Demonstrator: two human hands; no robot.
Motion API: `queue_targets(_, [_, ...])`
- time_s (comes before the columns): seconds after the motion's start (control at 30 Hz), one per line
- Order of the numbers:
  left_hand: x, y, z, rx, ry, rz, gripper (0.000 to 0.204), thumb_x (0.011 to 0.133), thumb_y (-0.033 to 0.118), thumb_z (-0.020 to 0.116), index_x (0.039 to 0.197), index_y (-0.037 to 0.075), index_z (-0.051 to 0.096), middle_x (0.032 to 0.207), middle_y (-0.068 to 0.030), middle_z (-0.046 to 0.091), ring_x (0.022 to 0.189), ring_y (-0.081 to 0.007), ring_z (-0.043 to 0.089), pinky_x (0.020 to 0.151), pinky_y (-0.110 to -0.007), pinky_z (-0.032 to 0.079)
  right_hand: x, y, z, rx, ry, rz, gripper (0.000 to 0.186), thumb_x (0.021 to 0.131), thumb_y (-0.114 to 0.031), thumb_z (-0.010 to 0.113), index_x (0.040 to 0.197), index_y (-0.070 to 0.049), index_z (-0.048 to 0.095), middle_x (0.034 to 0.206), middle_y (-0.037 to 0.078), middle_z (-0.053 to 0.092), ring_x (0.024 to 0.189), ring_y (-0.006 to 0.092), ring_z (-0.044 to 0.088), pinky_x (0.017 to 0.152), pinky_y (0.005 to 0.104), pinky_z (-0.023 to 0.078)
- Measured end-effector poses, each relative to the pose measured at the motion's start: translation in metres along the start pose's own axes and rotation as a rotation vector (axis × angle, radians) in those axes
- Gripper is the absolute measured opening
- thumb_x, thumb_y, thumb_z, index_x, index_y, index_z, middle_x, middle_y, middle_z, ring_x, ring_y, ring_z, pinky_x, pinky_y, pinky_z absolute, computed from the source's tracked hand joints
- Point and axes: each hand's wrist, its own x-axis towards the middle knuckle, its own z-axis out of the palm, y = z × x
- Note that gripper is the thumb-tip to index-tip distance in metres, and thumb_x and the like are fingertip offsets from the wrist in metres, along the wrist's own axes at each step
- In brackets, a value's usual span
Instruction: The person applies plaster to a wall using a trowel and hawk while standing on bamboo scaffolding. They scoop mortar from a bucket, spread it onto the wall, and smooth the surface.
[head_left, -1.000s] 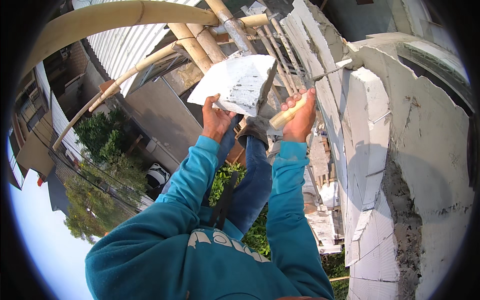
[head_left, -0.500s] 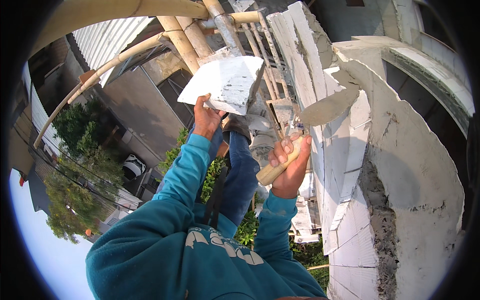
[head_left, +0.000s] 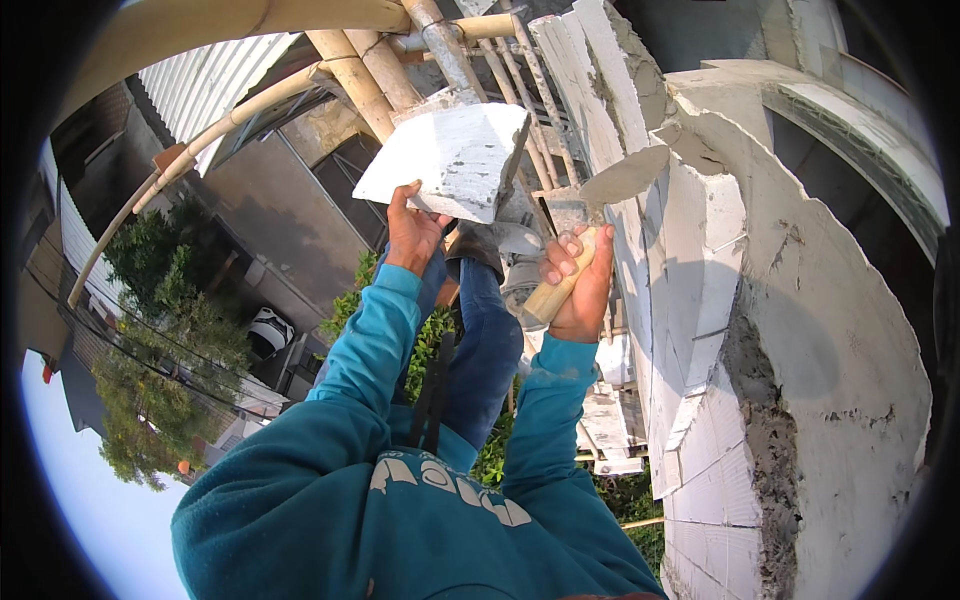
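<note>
My left hand grips the near edge of a white block piece, thumb on its upper face. Grey mortar smears mark that face, and its right side is in shade. In my right hand is a trowel, fingers wrapped round its pale wooden handle. The trowel's rounded grey blade points up and to the right, near the white block wall. A gap shows between the block piece and the trowel.
Rough grey mortar runs along the wall beside a curved plastered slab. Bamboo scaffold poles cross above and left. Far below lie a parked car, trees and a corrugated roof.
My right hand and the trowel have moved up and slightly left, the blade drawing away from the mortar-topped wall edge. The block piece in my left hand has barely shifted.
</note>
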Motion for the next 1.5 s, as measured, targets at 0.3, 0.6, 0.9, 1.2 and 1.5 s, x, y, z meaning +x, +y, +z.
queue_targets(0.3, [0.004, 0.003, 0.01, 0.069, -0.03, -0.034, 0.049, 0.083, 0.026, 0.058, 0.123, 0.0, 0.044, 0.12, -0.0158, 0.056, 0.107, -0.0298, 0.059, 0.08, -0.043, 0.053, 0.037, -0.027, 0.025, -0.122, 0.151, -0.257, 0.039, 0.098, -0.046, 0.05, 0.1, -0.008, 0.046, 0.073, 0.001, 0.045, 0.056, 0.0106, 0.042, 0.048, 0.0265, 0.04])
queue_targets(0.6, [0.0, 0.0, 0.009, 0.13, 0.012, 0.015, 0.052, 0.08, 0.031, 0.06, 0.119, -0.002, 0.049, 0.111, -0.015, 0.059, 0.096, -0.0294, 0.061, 0.081, -0.044, 0.053, -0.042, -0.011, 0.011, -0.03, 0.054, -0.219, 0.043, 0.097, -0.051, 0.047, 0.101, -0.008, 0.047, 0.073, 0.001, 0.044, 0.054, 0.0096, 0.042, 0.045, 0.0253, 0.039])
queue_targets(0.9, [-0.001, -0.003, 0.02, 0.167, -0.06, 0.015, 0.052, 0.08, 0.027, 0.06, 0.121, -0.003, 0.048, 0.118, -0.0171, 0.057, 0.108, -0.0332, 0.057, 0.092, -0.051, 0.049, -0.138, 0.016, -0.059, -0.1, 0.122, -0.137, 0.044, 0.099, -0.051, 0.041, 0.104, -0.007, 0.048, 0.072, 0.003, 0.043, 0.047, 0.0102, 0.039, 0.041, 0.026, 0.038])
queue_targets(1.2, [0.003, -0.006, 0.014, 0.211, -0.102, -0.023, 0.059, 0.079, 0.024, 0.061, 0.127, -0.004, 0.045, 0.13, -0.0209, 0.05, 0.123, -0.0387, 0.048, 0.104, -0.06, 0.039, -0.182, 0.138, -0.352, -1.298, 0.981, 0.247, 0.034, 0.093, -0.034, 0.054, 0.11, -0.005, 0.055, 0.101, 0.014, 0.066, 0.09, 0.034, 0.063, 0.075, 0.0456, 0.051])
queue_targets(1.5, [-0.005, -0.014, 0.019, 0.351, -0.098, 0.02, 0.06, 0.08, 0.025, 0.062, 0.128, -0.006, 0.044, 0.13, -0.0215, 0.051, 0.123, -0.0383, 0.049, 0.105, -0.059, 0.039, -0.071, 0.201, -0.438, -1.37, 1.081, 0.53, 0.054, 0.083, -0.039, 0.062, 0.129, -0.012, 0.054, 0.12, 0.018, 0.063, 0.109, 0.0365, 0.06, 0.093, 0.0489, 0.047])
